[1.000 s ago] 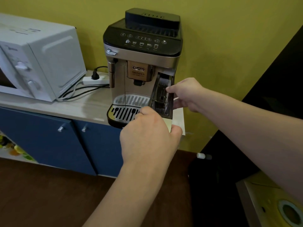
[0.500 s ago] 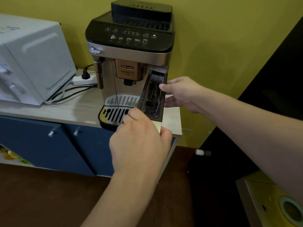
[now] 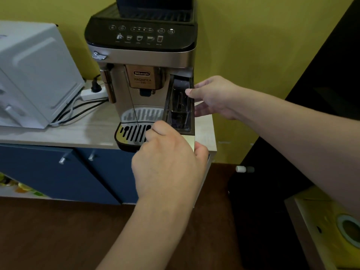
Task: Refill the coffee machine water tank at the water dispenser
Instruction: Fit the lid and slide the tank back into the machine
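A silver and black coffee machine [image 3: 142,61] stands on a pale wooden counter [image 3: 58,133] against the yellow wall. Its dark, see-through water tank [image 3: 180,106] sticks out of the machine's right front side, partly pulled forward. My left hand [image 3: 167,164] grips the tank's lower front end from below, thumb on the right edge. My right hand [image 3: 214,96] holds the tank's upper right side, thumb pressed on its edge. The tank's bottom is hidden behind my left hand.
A white microwave [image 3: 33,75] sits left on the counter, with a power strip [image 3: 93,93] and cables beside the machine. Blue cabinet doors [image 3: 58,172] lie below. A dark unit [image 3: 311,133] stands right; a yellow-topped box [image 3: 331,227] is at lower right.
The tank has slid further out of the machine toward me, with both hands staying on it. The view has shifted closer and to the right.
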`<state>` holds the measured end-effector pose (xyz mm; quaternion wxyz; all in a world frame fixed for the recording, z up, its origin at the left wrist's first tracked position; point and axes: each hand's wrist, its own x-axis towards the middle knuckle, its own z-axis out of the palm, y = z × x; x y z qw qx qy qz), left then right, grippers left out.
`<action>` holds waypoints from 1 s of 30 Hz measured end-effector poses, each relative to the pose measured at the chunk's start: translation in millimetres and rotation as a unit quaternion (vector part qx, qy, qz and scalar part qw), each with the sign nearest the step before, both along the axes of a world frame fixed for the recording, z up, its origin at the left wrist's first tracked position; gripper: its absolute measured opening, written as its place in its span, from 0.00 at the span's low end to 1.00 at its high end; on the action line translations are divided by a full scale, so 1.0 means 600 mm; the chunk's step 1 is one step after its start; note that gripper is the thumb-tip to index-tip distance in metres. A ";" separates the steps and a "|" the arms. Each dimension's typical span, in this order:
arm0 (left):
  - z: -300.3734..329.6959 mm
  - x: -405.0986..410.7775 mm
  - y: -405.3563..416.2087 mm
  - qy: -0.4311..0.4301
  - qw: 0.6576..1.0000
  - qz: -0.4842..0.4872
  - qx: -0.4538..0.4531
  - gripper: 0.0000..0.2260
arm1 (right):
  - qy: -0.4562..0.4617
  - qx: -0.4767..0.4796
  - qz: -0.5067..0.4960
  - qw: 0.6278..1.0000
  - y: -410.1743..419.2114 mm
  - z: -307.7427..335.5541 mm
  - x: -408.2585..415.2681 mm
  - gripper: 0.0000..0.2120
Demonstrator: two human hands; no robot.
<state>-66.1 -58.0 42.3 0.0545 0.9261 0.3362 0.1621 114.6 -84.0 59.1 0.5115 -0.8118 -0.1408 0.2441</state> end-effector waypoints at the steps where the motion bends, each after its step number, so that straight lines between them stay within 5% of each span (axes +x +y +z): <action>1: 0.000 0.000 0.001 -0.001 1.000 -0.001 0.002 0.24 | 0.000 0.000 -0.001 1.000 0.000 0.000 0.000 0.12; 19: -0.005 -0.010 -0.001 0.019 0.999 -0.006 -0.028 0.25 | 0.017 -0.028 0.030 0.999 -0.014 0.030 -0.028 0.05; 30: 0.002 0.000 0.001 0.013 0.997 0.007 -0.074 0.26 | 0.014 -0.019 0.003 1.000 -0.006 0.021 -0.015 0.14</action>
